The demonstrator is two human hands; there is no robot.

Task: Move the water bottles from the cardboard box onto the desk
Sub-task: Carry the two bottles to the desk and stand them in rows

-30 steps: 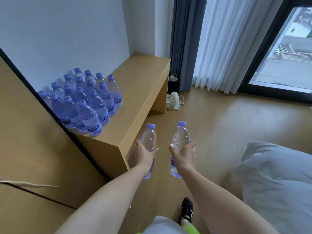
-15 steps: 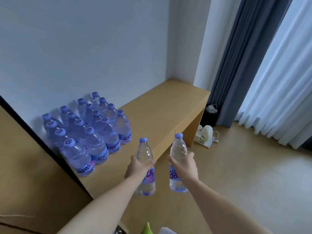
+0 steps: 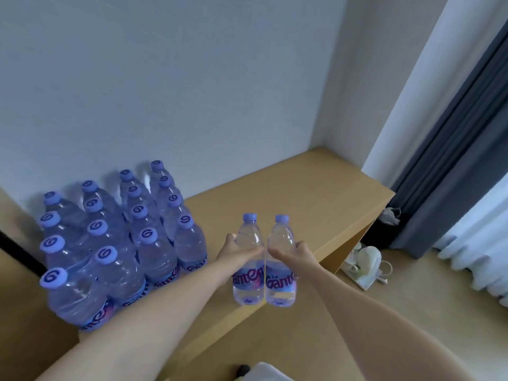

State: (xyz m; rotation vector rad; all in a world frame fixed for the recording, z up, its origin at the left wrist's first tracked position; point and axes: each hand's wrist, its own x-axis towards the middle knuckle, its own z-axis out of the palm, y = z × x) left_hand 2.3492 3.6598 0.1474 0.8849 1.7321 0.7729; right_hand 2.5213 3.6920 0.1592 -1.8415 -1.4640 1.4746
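Left hand (image 3: 238,253): clamped on left bottle (image 3: 248,259)
Right hand (image 3: 294,254): clamped on right bottle (image 3: 281,261)
Both bottles: upright, touching, above desk (image 3: 288,193) front edge

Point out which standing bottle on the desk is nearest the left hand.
The bottle at the front of the right-hand row, beside the left hand; the other standing bottles sit farther left or back.
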